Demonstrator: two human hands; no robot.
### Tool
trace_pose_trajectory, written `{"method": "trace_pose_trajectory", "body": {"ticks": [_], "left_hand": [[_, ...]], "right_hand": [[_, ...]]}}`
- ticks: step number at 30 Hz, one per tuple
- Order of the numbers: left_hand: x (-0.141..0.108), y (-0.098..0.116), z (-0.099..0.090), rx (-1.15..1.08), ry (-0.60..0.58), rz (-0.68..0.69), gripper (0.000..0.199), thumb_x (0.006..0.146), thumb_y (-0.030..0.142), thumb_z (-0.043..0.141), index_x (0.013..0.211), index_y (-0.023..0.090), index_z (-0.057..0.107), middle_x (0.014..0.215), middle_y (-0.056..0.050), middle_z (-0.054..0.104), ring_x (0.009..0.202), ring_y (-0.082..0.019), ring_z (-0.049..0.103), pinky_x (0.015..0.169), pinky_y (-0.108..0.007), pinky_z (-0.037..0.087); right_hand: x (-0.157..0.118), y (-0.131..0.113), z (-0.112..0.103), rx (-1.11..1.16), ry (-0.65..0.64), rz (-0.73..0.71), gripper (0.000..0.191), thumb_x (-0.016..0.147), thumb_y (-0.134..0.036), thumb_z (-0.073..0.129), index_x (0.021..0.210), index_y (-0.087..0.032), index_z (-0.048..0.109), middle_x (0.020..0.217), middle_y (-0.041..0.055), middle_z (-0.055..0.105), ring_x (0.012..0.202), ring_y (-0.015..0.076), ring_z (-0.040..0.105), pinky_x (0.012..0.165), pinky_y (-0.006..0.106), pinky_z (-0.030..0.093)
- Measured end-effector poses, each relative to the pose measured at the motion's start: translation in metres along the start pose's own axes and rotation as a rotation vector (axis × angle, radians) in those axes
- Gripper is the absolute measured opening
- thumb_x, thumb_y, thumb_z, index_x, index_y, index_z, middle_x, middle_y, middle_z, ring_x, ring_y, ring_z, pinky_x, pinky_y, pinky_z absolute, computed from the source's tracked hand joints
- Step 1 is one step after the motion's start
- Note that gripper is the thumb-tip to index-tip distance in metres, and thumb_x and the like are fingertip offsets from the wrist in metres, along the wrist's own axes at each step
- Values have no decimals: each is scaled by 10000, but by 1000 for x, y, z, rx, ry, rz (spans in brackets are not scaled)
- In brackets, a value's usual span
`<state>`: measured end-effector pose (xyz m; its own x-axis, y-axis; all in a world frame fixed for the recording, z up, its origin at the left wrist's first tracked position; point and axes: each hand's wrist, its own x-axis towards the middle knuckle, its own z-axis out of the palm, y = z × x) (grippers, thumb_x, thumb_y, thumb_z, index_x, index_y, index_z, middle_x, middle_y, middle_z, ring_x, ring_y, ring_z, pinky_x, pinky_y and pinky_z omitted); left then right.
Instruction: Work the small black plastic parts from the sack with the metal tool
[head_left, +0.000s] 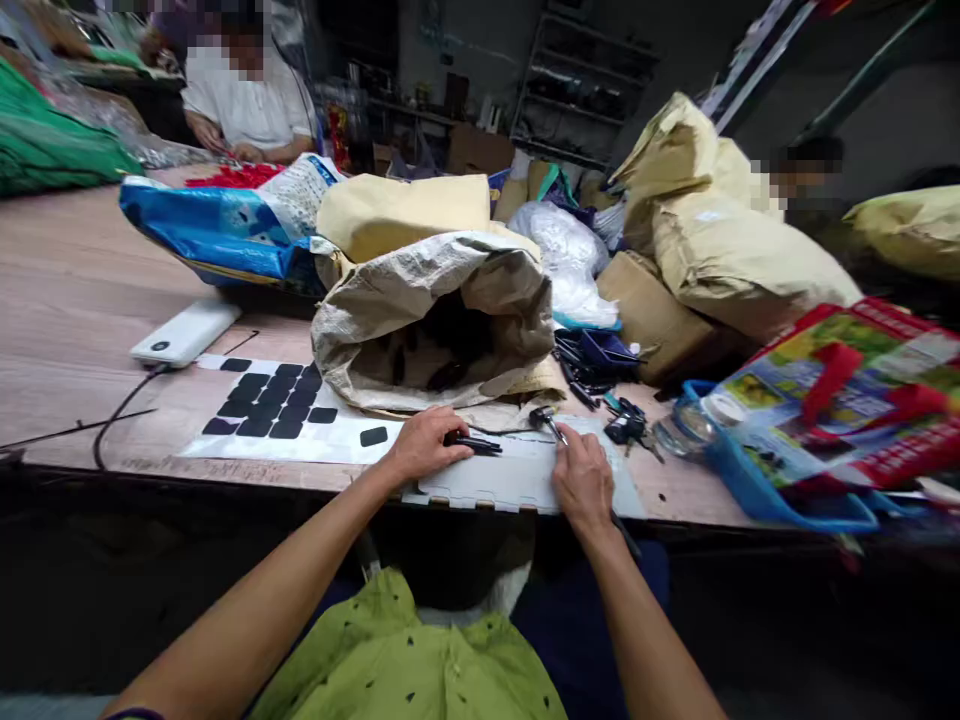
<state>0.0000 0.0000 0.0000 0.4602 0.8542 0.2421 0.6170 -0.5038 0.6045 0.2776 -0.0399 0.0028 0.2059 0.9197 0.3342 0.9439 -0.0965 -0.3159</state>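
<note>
My left hand (429,442) is closed around the near ends of some slim black rod-like pieces (480,444), which point right over a pale flat board (495,485). My right hand (585,475) rests at the board's right side, fingers curled on a small tool with a shiny metal shaft and dark head (550,424); most of it is hidden by the hand. Just behind both hands lies an open woven sack (352,330) with dark pieces inside. Left of my left hand, black rounded-square pads (271,402) sit in rows on a white sheet (349,432).
A white power bank (187,332) with a black cable lies left. Right are keys (631,424), black parts (592,355), a clear bottle (686,428), and a blue basket (757,480) with a colourful bag (847,400). Behind stand stuffed sacks (742,260); a person (251,105) sits opposite.
</note>
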Motion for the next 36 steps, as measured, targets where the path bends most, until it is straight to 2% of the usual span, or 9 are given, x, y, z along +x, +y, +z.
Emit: {"method": "trace_pose_trajectory", "body": {"ticks": [4,7,10,14,22,26,30,32,36], "left_hand": [[2,1,1,-23,28,-11,213,798,320,798,974,225,725,894,-8,660,871,-196,602,760,-288,419],[1,2,1,-46,43,-15,213,798,328,801,973,230,730,894,-5,668,863,-192,599,772,-288,426],[1,1,1,-51,32,-9,203,800,322,806,967,229,736,895,-8,667,876,-196,592,793,-295,423],[0,0,0,-66,26,-12,209,782,295,824,961,229,739,896,-5,663,875,-193,584,799,-296,414],[1,-1,1,-55,26,-27,184,775,291,816,917,211,732,865,-12,650,868,-200,573,783,-299,407],[0,0,1,-99,31,-33,191,767,263,812,941,230,741,861,0,651,859,-189,583,780,-289,417],[1,0,1,-94,38,-47,195,756,265,811,933,229,739,842,4,648,845,-189,584,762,-289,416],[1,0,0,-89,36,-41,186,764,270,801,933,231,735,852,4,657,856,-190,590,761,-289,416],[-1,4,-1,-47,39,-14,200,764,293,802,926,221,708,880,2,670,865,-194,592,776,-300,424]], "right_hand": [[-18,-27,-11,311,15,-117,405,994,-262,429,1345,-193,619,1069,97,625,1022,226,600,942,370,489],[-33,-52,-18,495,-101,-248,395,1023,-282,417,1367,-219,600,1104,87,640,1053,199,611,947,338,494],[-43,-71,-23,537,-163,-282,403,1028,-275,420,1392,-224,587,1085,82,644,1017,190,618,912,330,505],[-48,-80,-28,527,-128,-295,406,1034,-271,412,1397,-226,588,1032,74,637,941,180,617,867,314,511],[-55,-82,-26,325,-179,-305,429,1029,-235,388,1401,-244,600,943,52,608,880,171,620,815,274,498],[-53,-77,-27,333,-102,-270,435,1029,-250,391,1419,-234,584,964,58,613,906,178,618,842,278,492],[-51,-72,-28,329,-161,-262,429,1015,-238,398,1387,-245,610,956,50,623,883,172,621,802,268,489],[-46,-66,-29,331,-150,-235,420,1008,-247,409,1369,-252,624,974,49,635,900,173,621,804,270,483],[-18,-40,-25,224,-32,-101,406,995,-273,447,1354,-272,636,1029,49,648,932,183,602,810,286,448]]}}
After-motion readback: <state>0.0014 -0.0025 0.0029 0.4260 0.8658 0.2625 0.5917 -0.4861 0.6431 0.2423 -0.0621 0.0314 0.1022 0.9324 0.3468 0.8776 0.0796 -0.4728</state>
